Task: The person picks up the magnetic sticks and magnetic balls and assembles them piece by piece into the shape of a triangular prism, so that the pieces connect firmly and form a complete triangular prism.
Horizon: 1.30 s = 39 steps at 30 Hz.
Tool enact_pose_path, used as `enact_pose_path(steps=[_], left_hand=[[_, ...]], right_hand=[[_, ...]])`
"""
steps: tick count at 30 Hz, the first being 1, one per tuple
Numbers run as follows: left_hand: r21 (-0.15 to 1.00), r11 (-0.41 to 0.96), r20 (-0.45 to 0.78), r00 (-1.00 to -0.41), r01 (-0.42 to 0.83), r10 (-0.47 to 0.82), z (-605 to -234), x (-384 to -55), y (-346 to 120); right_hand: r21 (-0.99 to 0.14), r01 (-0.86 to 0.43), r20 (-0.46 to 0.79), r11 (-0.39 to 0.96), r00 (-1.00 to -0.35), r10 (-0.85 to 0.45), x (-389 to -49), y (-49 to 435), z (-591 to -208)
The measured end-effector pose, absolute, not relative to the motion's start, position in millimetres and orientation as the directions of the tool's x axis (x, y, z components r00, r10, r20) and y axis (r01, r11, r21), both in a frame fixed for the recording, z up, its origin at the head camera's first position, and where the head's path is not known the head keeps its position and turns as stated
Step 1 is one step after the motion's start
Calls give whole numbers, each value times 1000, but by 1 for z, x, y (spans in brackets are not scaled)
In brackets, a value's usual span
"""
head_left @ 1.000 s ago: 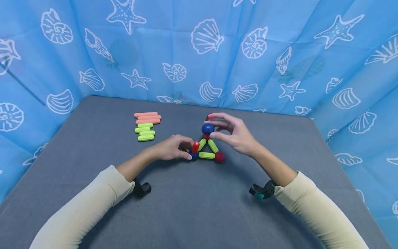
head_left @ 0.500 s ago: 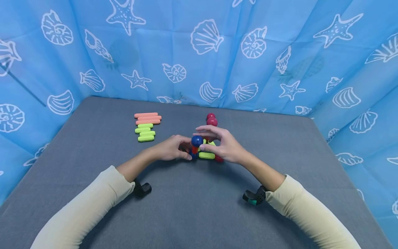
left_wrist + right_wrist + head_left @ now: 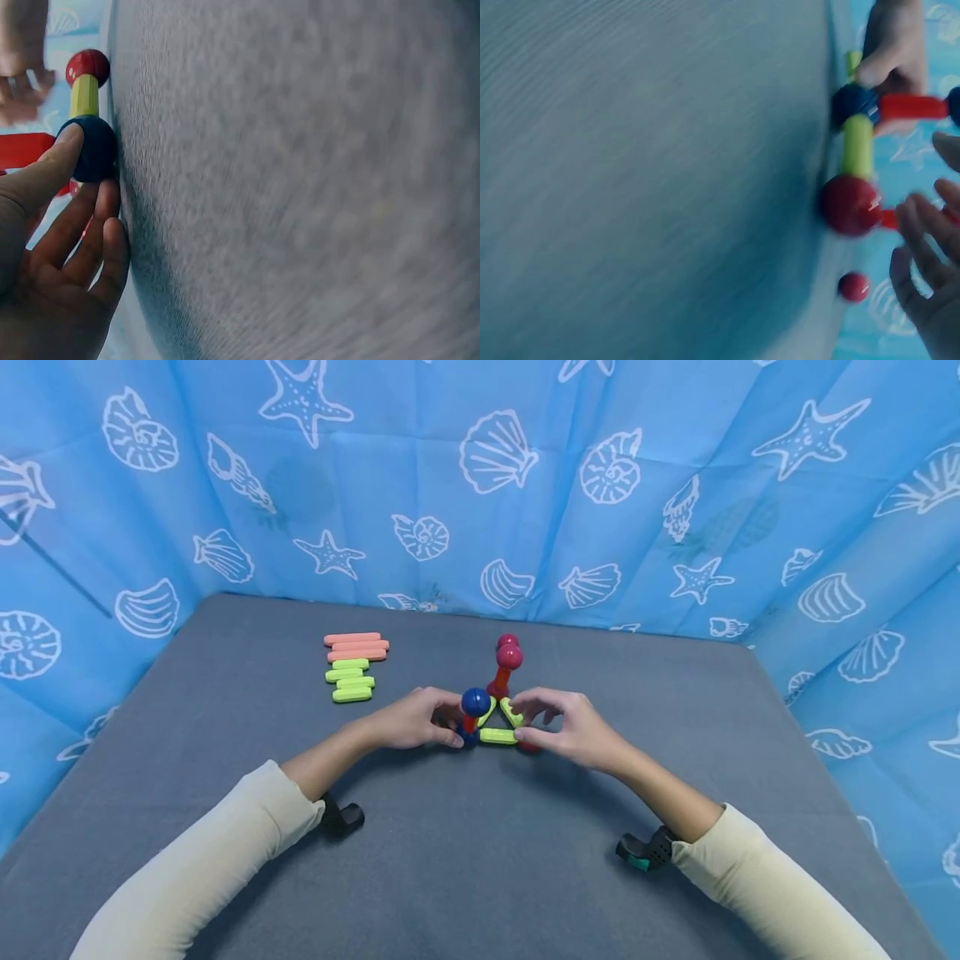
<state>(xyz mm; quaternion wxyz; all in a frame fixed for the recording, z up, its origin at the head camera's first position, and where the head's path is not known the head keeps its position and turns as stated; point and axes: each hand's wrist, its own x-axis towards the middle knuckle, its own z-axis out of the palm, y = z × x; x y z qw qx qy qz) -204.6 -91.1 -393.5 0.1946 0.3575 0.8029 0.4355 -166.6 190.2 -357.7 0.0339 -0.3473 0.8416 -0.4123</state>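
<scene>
A triangle of yellow-green sticks (image 3: pixel 498 737) joined by balls lies on the grey table. My left hand (image 3: pixel 416 718) pinches the lower blue ball (image 3: pixel 96 150) at its left corner, thumb on one side, fingers on the other. From that ball rises a red rod (image 3: pixel 470 724) topped by an upper blue ball (image 3: pixel 476 702). At the back corner another red rod (image 3: pixel 502 681) stands, capped by a red ball (image 3: pixel 509 657). My right hand (image 3: pixel 573 731), holding nothing, hovers by the right corner's red ball (image 3: pixel 851 205), partly covering it in the head view; its fingers are loosely bent.
One separate red ball (image 3: pixel 507 640) sits behind the structure. To the left, several salmon sticks (image 3: pixel 357 645) and several yellow-green sticks (image 3: pixel 352 681) lie in a stack of rows. A blue shell-patterned curtain (image 3: pixel 495 510) hangs behind the table (image 3: pixel 450 860).
My right hand brought the blue ball leftward onto the left red rod, let it go and drew back right. The back rod with its red ball came into view. My left hand stayed put.
</scene>
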Motion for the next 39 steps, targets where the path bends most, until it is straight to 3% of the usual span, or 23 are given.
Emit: enact_pose_path(steps=[5,14,16,19,23,26,32,39], left_hand=[[830,381,-10,-673,407,740,-394,-200,-87],[841,360,-12,-651,405,759,-393,-196,-93],[835,347,35,-671,427,741,-391,-199,-102],[806,363,140,-746,467,651,-385,-206,-123],[755,460,247,-852,468,462,-380,-220,-155],[710,553,281,-896,435,345,-380,-231,-175],[656,659,313,-928,366,204,-392,-240,-213],[665,676,254,-947,318,195,-396,-242,-231]], right_hand=[[-666,-496,98,557,-799,-594,-171,205,-371],[-665,-487,30,566,-775,-632,-181,211,-383],[-670,-482,20,565,-772,-635,-182,212,-383],[-688,-466,1,557,-768,-641,-184,213,-383],[-701,-452,-15,552,-764,-645,-186,214,-382],[-706,-444,-23,551,-764,-645,-186,214,-382],[-712,-421,-44,562,-772,-634,-184,212,-384],[-715,-409,-51,568,-779,-625,-182,212,-381]])
